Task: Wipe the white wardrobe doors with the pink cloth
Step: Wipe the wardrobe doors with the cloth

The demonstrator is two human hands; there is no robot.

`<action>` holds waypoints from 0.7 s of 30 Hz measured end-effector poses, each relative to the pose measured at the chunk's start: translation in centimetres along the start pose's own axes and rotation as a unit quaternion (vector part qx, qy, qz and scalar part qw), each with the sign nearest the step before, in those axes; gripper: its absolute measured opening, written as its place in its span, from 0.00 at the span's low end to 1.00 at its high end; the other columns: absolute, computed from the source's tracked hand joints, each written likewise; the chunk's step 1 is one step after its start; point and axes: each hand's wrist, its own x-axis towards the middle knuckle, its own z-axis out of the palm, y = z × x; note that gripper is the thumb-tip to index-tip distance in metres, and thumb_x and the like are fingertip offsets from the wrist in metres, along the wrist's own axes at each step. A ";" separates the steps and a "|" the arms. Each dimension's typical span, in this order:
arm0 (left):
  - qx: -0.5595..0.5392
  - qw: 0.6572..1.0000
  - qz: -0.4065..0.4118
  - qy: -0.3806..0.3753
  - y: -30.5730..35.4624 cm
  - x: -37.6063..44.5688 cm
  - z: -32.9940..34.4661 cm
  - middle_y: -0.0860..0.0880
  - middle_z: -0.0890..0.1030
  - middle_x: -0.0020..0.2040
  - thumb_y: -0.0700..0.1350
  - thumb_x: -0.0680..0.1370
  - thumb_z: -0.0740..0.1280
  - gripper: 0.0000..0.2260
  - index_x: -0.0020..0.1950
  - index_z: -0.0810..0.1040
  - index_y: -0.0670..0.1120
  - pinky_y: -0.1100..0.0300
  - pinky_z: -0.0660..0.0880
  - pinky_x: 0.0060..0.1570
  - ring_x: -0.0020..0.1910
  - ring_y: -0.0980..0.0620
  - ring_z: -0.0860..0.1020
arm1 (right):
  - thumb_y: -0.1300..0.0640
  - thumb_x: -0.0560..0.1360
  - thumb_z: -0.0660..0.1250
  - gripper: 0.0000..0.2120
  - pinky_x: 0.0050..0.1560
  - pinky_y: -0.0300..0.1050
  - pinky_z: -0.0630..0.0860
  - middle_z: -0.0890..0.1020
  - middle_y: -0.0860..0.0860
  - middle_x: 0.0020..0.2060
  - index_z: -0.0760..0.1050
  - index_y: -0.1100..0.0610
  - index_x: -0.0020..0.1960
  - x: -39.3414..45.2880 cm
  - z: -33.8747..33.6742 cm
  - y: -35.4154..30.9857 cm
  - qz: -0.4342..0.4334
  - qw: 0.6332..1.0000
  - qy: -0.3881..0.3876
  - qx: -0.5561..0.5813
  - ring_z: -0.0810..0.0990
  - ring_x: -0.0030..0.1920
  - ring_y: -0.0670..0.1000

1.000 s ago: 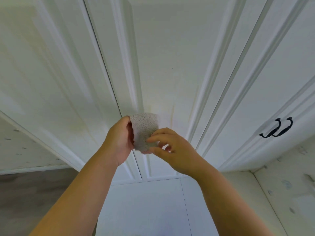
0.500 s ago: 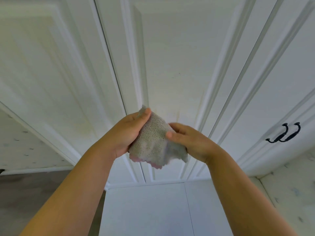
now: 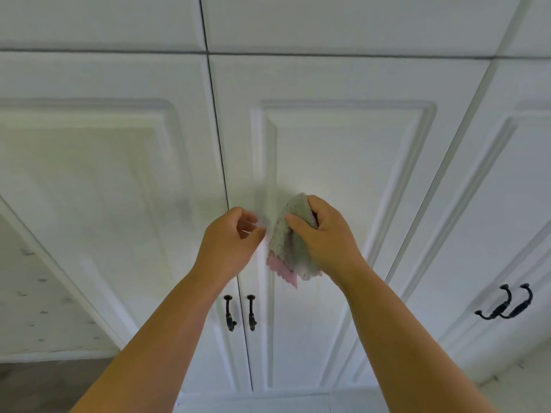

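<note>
Your two bare forearms reach up from below. Your right hand (image 3: 325, 239) grips one bunched cloth (image 3: 290, 242), grey on the outside with a pink edge hanging beneath, fingers curled round it against the middle wardrobe door (image 3: 343, 150). Your left hand (image 3: 229, 242), just beside it, holds nothing, its fingers loosely curled. Beyond stand three tall white panelled doors, with more panels above. Four dark handles show: one pair (image 3: 240, 312) at the centre seam, another pair (image 3: 507, 302) far right. No writing is visible.

The cloth (image 3: 290, 242) is nubby terry, the wardrobe doors (image 3: 343, 162) smooth white satin, their handles (image 3: 252, 312) dark metal.
</note>
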 end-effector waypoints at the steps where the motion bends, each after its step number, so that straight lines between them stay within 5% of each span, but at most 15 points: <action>1: -0.002 0.999 0.025 0.029 0.1 0.3 -0.3 0.58 0.81 0.44 0.46 0.78 0.71 0.04 0.52 0.78 0.51 0.74 0.71 0.36 0.42 0.63 0.78 | 0.56 0.79 0.67 0.10 0.37 0.38 0.71 0.73 0.53 0.35 0.70 0.60 0.43 0.8 0.5 -0.6 -0.025 0.999 0.032 -0.014 0.69 0.34 0.45; 4: -0.015 0.991 0.090 0.099 0.8 1.0 -1.1 0.59 0.81 0.42 0.43 0.77 0.71 0.03 0.48 0.79 0.51 0.71 0.75 0.40 0.42 0.62 0.79 | 0.61 0.78 0.67 0.17 0.33 0.33 0.67 0.67 0.46 0.33 0.62 0.51 0.37 3.3 2.0 -2.5 -0.103 0.984 0.127 -0.068 0.66 0.32 0.43; 6: -0.010 0.984 0.123 0.132 1.1 1.5 -1.7 0.58 0.81 0.43 0.42 0.77 0.70 0.03 0.48 0.80 0.50 0.66 0.76 0.42 0.42 0.60 0.79 | 0.64 0.77 0.67 0.14 0.35 0.34 0.68 0.69 0.44 0.37 0.65 0.52 0.40 4.8 3.1 -3.7 -0.191 0.959 0.171 -0.119 0.66 0.35 0.43; 8: 0.015 0.974 0.159 0.162 1.2 2.1 -2.0 0.57 0.81 0.43 0.42 0.77 0.70 0.03 0.48 0.80 0.49 0.65 0.76 0.43 0.42 0.58 0.78 | 0.68 0.75 0.67 0.06 0.45 0.41 0.73 0.77 0.50 0.44 0.75 0.58 0.46 6.4 4.0 -4.2 -0.287 0.908 0.238 -0.193 0.72 0.44 0.47; 11: 0.049 0.953 0.221 0.202 0.8 3.5 -2.3 0.54 0.81 0.45 0.43 0.77 0.70 0.03 0.50 0.80 0.47 0.64 0.76 0.47 0.42 0.57 0.77 | 0.69 0.74 0.64 0.13 0.70 0.58 0.66 0.80 0.59 0.62 0.82 0.61 0.55 8.9 5.2 -4.3 -0.368 0.816 0.349 -0.279 0.74 0.66 0.61; 16: 0.053 0.904 0.332 0.264 1.0 5.2 -1.7 0.50 0.80 0.46 0.45 0.79 0.62 0.09 0.50 0.79 0.43 0.64 0.73 0.51 0.45 0.54 0.75 | 0.61 0.78 0.69 0.30 0.79 0.61 0.50 0.59 0.56 0.78 0.63 0.65 0.76 9.9 6.1 -0.8 -0.378 0.804 0.288 -0.357 0.55 0.80 0.59; 21: 0.099 0.851 0.393 0.333 0.6 7.3 0.1 0.43 0.81 0.54 0.39 0.80 0.60 0.11 0.56 0.80 0.39 0.54 0.70 0.60 0.54 0.46 0.78 | 0.58 0.79 0.66 0.26 0.79 0.58 0.50 0.64 0.55 0.77 0.68 0.61 0.75 9.2 8.2 4.8 -0.390 0.787 0.293 -0.378 0.58 0.80 0.56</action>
